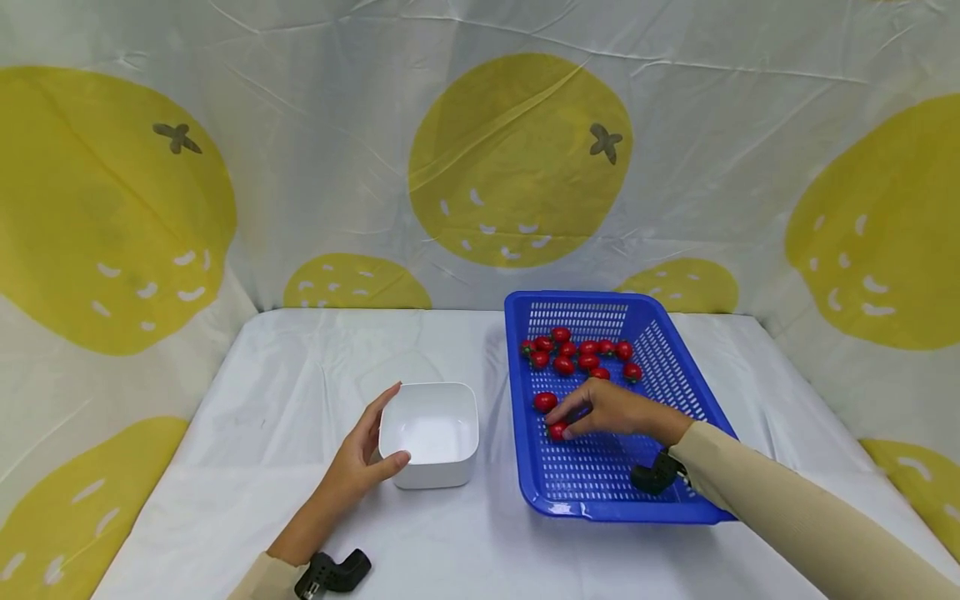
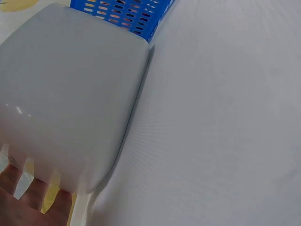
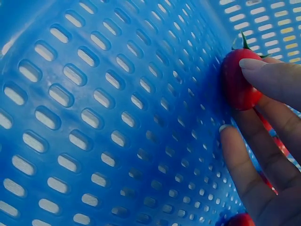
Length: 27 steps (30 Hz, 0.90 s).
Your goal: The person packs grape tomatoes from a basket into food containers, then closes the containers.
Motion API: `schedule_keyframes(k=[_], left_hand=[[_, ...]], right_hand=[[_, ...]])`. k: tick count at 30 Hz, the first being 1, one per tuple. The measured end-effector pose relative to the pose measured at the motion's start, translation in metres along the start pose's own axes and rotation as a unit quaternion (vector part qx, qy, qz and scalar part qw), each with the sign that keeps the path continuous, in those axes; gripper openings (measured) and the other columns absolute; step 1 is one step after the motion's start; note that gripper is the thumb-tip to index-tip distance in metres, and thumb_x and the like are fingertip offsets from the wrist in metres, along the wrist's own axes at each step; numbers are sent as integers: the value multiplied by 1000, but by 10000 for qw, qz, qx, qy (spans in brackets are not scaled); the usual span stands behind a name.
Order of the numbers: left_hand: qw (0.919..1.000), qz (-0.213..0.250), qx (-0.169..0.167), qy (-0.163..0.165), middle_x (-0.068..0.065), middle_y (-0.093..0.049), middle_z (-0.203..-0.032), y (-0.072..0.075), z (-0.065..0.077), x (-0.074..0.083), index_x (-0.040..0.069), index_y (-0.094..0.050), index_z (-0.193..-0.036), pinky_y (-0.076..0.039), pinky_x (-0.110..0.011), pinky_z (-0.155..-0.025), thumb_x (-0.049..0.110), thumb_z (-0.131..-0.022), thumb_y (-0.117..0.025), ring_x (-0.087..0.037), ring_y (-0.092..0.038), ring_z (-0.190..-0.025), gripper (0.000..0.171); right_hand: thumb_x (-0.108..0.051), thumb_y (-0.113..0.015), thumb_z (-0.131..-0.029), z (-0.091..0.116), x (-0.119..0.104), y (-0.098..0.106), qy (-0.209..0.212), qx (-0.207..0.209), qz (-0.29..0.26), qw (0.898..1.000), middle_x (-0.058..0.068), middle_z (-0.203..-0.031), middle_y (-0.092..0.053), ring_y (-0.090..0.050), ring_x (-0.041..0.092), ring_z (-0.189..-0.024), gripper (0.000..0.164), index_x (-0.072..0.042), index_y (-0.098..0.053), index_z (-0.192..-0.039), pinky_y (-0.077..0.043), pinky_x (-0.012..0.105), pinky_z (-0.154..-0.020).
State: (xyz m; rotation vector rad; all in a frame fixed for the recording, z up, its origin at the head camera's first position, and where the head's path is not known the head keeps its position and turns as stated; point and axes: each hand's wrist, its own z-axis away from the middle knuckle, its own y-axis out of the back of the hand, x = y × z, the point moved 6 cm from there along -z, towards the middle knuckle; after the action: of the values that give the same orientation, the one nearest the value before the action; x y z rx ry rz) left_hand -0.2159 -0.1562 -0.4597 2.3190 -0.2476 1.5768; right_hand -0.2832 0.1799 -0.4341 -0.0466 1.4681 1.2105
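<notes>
My right hand (image 1: 617,410) reaches into a blue perforated basket (image 1: 528,467) and pinches a red cherry tomato (image 3: 235,82) between thumb and fingers. A green stem tip shows on it in the right wrist view. Close beside these fingertips lies another cherry tomato (image 1: 545,402). On the left, my left hand (image 1: 358,463) holds a white square container (image 1: 433,477), thumb along its near side and fingers round its left side. The container stands upright on the white cloth, and its inside shows no contents. Several more cherry tomatoes (image 1: 564,366) sit toward the basket's far end.
A white cloth (image 1: 315,367) covers the table, and a narrow strip of it separates container and basket. Behind rises a curtain (image 1: 337,167) printed with yellow fruit. Black wrist cameras (image 1: 657,473) sit at both cuffs.
</notes>
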Motion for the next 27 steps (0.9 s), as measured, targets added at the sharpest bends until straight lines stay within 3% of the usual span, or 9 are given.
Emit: schedule_keyframes(k=[15, 27], left_hand=[[10000, -61, 3, 38, -5, -30, -153, 0, 0, 1, 23, -21, -154, -29, -18, -107, 4, -86, -67, -19, -38, -134, 84], [10000, -86, 23, 40, -5, -30, -154, 0, 1, 1, 23, -21, -154, -28, -17, -108, 5, -86, -67, -20, -37, -136, 84]], right_hand=[[-14, -75, -84, 0, 1, -2, 56, 4, 364, 9993, -5, -111, -69, -62, 20, -107, 29, -15, -73, -113, -50, 42, -93], [-14, -74, -84, 0, 1, 2, 8, 63, 78, 9999, -1, -111, -69, -64, 21, -104, 29, -15, -73, -114, -53, 34, -87]])
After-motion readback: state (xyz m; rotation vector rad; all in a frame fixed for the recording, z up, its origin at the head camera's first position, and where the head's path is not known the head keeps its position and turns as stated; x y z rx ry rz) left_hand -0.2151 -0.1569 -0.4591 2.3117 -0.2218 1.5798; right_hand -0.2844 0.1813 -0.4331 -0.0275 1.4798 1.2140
